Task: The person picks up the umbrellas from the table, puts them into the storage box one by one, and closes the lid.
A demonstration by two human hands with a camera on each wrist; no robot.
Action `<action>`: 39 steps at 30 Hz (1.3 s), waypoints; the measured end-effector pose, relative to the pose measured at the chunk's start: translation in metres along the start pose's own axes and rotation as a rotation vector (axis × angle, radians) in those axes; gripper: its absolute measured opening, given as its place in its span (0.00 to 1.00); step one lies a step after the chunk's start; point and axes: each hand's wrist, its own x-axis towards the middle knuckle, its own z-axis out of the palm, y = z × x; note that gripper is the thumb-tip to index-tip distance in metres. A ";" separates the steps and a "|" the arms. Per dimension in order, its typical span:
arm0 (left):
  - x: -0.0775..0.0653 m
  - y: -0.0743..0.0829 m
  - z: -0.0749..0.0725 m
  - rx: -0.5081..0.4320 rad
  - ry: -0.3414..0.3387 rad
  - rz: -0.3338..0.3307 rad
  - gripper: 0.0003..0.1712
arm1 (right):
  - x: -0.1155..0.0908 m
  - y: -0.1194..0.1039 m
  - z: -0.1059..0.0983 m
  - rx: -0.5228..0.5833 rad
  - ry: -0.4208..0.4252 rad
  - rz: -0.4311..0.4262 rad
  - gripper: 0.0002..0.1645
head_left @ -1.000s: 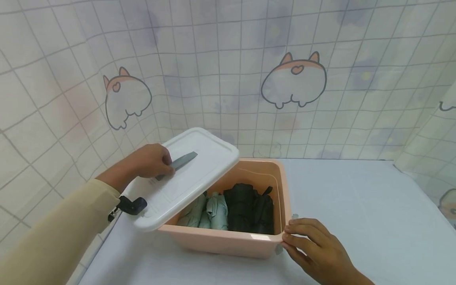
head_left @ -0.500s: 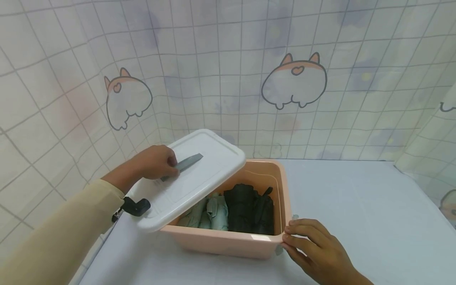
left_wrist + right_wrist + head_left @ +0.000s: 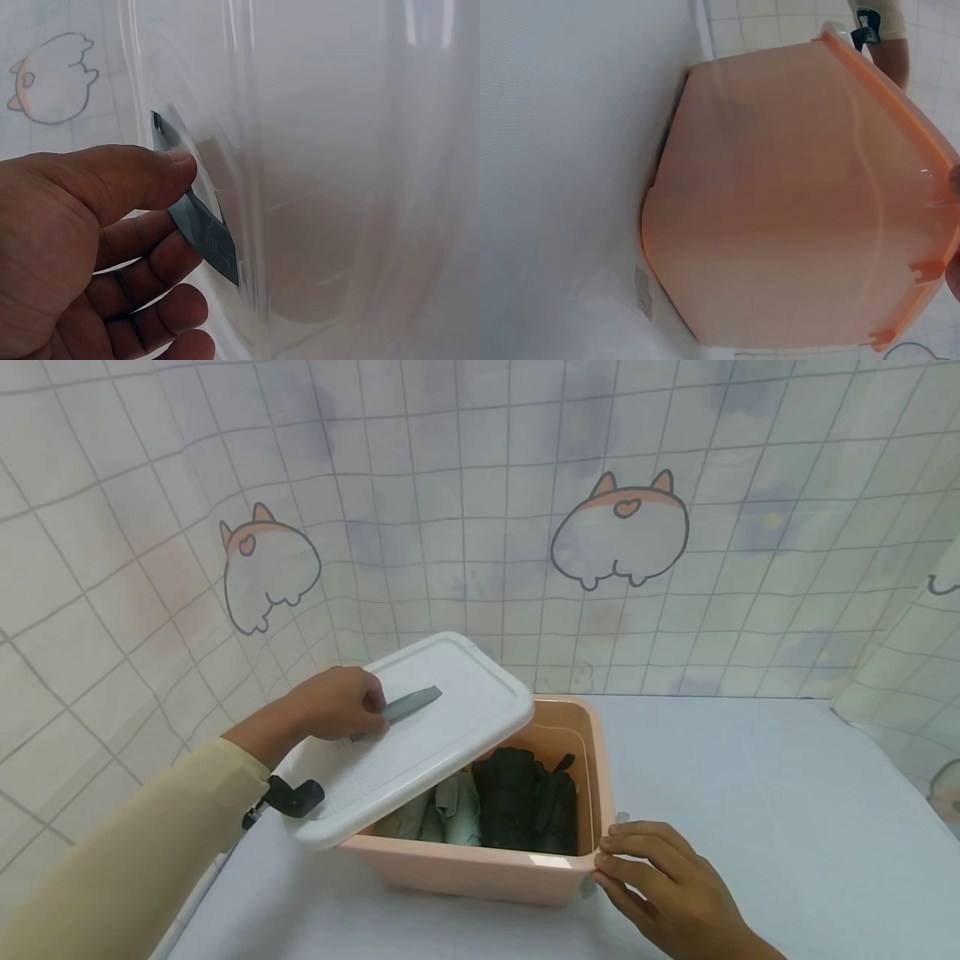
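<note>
A peach plastic storage bin [image 3: 480, 878] stands on the table with its right part uncovered. Tilted over its left part is a white lid [image 3: 471, 693], whose left end sticks out past the bin. My left hand [image 3: 343, 703] pinches the grey strip handle [image 3: 422, 700] on top of the lid; in the left wrist view the thumb lies across this handle [image 3: 214, 259]. At the bin's near right corner, the fingertips and thumb of my right hand [image 3: 671, 881] grip the rim. Inside lie rolled dark bundles [image 3: 506, 797] and pale green ones [image 3: 459, 810], partly hidden under the lid.
A white-covered table [image 3: 750, 802] extends to the right of the bin. Behind and on the left hangs a checked curtain [image 3: 480, 527] with cartoon animal prints. Translucent tabs [image 3: 588, 887] stick out at the bin's right corner.
My left hand has moved the lid to the right, so it covers more of the bin and the pale bundles. The right hand and the bin have stayed in place.
</note>
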 end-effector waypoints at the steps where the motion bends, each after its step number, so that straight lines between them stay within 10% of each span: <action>1: 0.000 0.001 0.000 0.006 -0.001 0.000 0.17 | 0.000 0.000 0.000 0.000 -0.001 0.000 0.18; 39: -0.005 0.040 0.007 0.103 -0.024 0.141 0.11 | 0.008 -0.001 0.001 0.015 0.049 -0.027 0.17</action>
